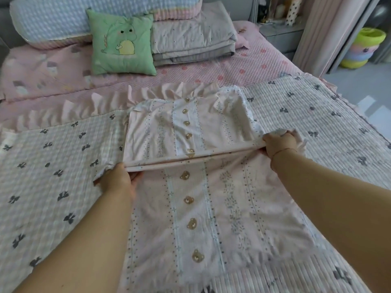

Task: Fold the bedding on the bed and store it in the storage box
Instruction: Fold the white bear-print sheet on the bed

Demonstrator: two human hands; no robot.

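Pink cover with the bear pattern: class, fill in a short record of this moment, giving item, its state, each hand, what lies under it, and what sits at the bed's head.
item: pink cover
state: far part folded toward the person, fold edge running between the hands
left hand: grips the fold's left end
right hand: grips the fold's right end
underneath: bow quilt
bed's head: green cushion, grey folded quilt
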